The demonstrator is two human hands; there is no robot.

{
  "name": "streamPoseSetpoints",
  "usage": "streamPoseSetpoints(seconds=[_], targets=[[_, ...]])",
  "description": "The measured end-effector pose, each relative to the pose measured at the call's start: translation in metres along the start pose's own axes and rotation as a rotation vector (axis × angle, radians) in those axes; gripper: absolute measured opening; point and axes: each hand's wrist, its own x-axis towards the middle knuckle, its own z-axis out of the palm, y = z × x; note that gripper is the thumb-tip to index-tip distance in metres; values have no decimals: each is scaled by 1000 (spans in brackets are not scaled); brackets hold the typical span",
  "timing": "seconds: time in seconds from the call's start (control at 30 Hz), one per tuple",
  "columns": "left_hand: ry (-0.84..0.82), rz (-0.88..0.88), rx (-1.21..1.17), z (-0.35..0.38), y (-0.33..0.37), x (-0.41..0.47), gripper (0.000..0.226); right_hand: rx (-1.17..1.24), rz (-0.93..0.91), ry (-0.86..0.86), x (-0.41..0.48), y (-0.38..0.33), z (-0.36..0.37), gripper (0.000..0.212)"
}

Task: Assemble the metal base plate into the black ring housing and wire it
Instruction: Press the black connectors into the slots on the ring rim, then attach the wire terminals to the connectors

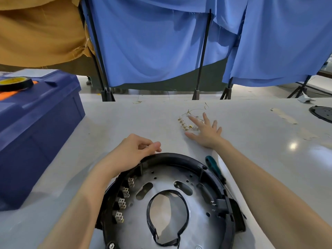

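The right hand (206,133), fingers spreading open, is touching the wire harness (190,121); dragging it is risking tangled fine strands and bent brass terminals. The left hand (136,150) is curling at the rim of the glossy black ring housing (179,157), grip unclear. The perforated, dull metal base plate (197,218) is sitting inside the housing.

black ring housing (179,159): bottom cut off | dark disc (321,113): cut by right edge | wire bundle (186,121): blurred

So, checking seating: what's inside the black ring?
The metal plate, a black band round its centre opening, and brass terminals along the left wall. The left hand hides some rim.
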Motion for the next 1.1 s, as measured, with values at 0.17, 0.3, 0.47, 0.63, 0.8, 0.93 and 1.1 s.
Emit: streamPoseSetpoints(seconds=[0.17, 0.3, 0.47, 0.63, 0.8, 0.93, 1.1], targets=[[148, 13, -116, 0, -27, 20, 13, -50, -13, -47, 22, -1, 10, 62], [231, 25, -60, 4, -46, 26, 15, -18, -44, 4, 21, -7, 12, 48], [221, 26, -81, -1, -50, 24, 14, 180, -134, 117, 0, -4, 7, 38], [201, 39, -59, -3, -44, 15, 15, 320, -211, 33, -30, 0, -1, 30], [153, 59, -47, -5, -39, 7, 15, 491, -269, -171, -56, -4, -7, 20], [139, 73, -17, -6, -35, 3, 15, 439, -263, -194, -68, -15, -7, 4], [147, 73, 3, -8, -28, 2, 13, 463, -270, -122, -72, -26, -18, 11]])
